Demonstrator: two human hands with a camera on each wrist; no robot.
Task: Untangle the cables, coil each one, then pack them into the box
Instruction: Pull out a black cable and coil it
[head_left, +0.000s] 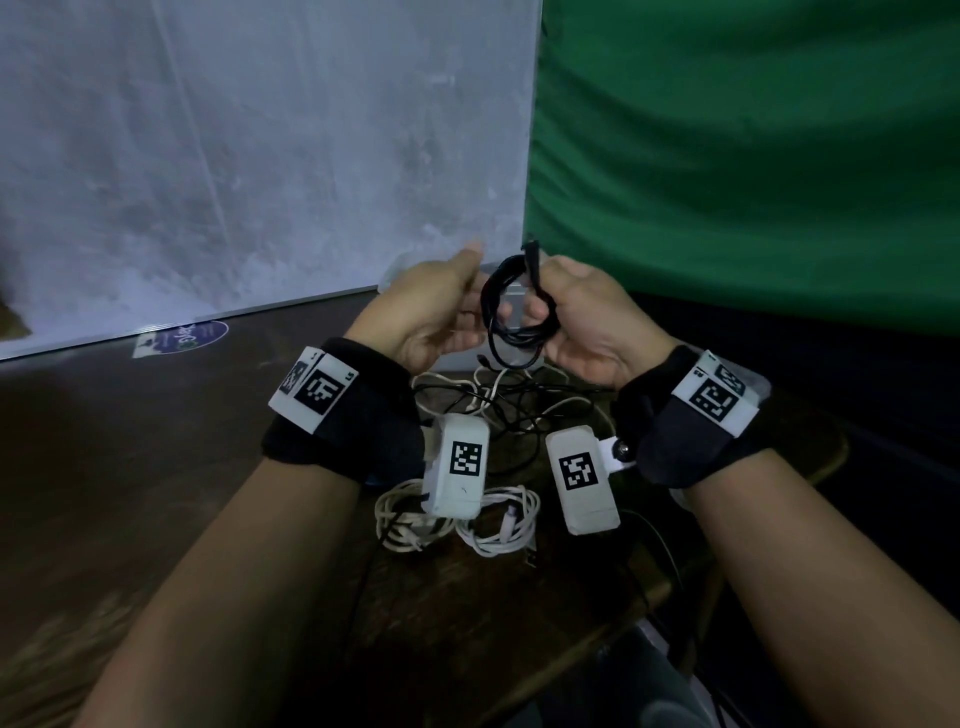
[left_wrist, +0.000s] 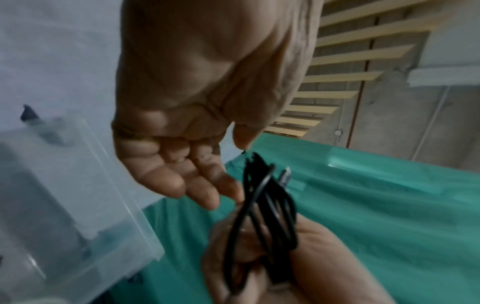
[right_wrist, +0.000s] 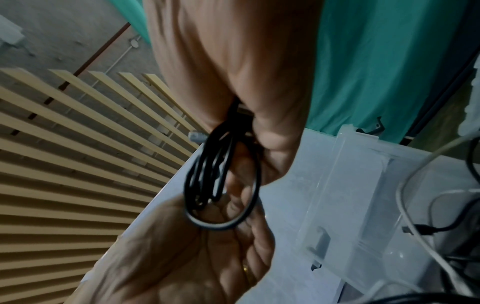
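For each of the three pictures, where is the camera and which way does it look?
Head: looks forward and down at both forearms; right hand grips the coiled black cable.
Left wrist: looks along the open left hand towards the cable.
Right wrist: looks along the right hand at the cable.
Both wrist views share the clear plastic box.

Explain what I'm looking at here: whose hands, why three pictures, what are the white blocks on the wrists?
A person works with bare hands; no robot. One picture comes from a head camera looking down; the other two from the white camera blocks strapped to the wrists. The right hand grips a coiled black cable. The left hand is open beside the coil; whether it touches is unclear. Below, on the dark table, lie tangled black and white cables and two coiled white cables. The clear plastic box stands behind.
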